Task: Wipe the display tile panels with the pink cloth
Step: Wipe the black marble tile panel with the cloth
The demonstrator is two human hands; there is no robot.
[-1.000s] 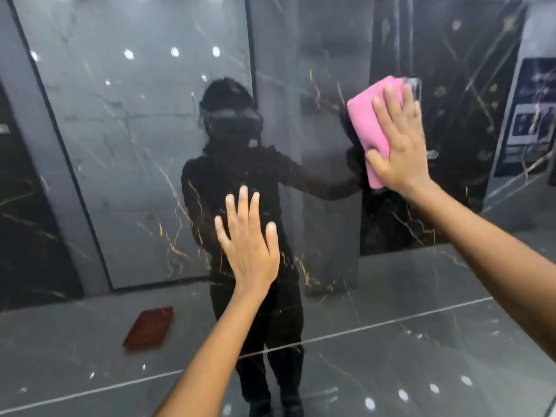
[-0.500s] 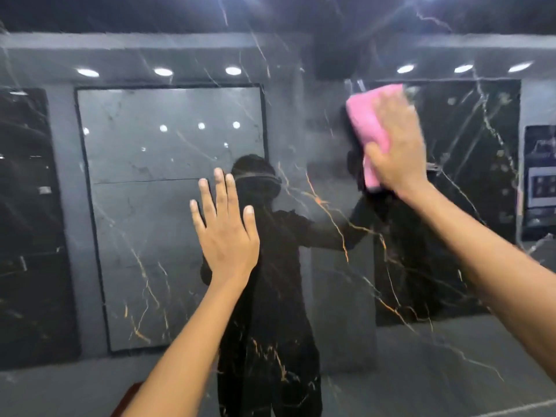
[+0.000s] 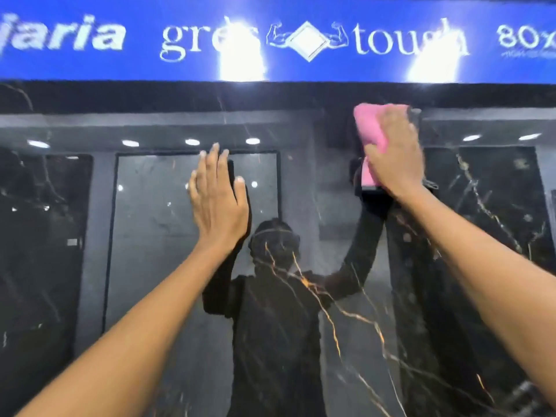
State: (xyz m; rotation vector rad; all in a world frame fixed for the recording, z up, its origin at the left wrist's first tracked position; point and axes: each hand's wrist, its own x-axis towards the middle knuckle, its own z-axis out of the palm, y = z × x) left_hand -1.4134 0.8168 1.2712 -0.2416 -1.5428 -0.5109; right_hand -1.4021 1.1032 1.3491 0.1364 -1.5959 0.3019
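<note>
The right hand [image 3: 394,158] is raised high against the glossy dark tile panel [image 3: 301,341], palm toward the surface, fingers together and pressed flat over the pink cloth [image 3: 370,130]. The cloth is bunched between the palm and the tile; its upper part shows to the left of and above the knuckles, and a narrow strip of it shows below the thumb side, next to the heel of the hand. The cloth sits near the top of the panel, just beneath the black band that runs under the blue sign [image 3: 270,37]. The hand's outline is blurred, so the exact lie of each finger cannot be told.

The left hand [image 3: 218,200] lies to the left and a little lower, well apart from the cloth. It is open, fingers straight and close together, thumb out to the right, and the palm appears to rest flat on the tile. It holds nothing.

Both bare forearms reach up from the lower corners of the view. The panel is black with thin gold and white veins, most plainly seen below and between the arms. Its polish mirrors the person as a dark figure with both arms up, along with framed tile displays and rows of small ceiling lights.

The blue sign above carries white lettering, partly washed out by two bright glares: "gres" and "tough" can be read, with a diamond emblem between them.

No containers are in view.
</note>
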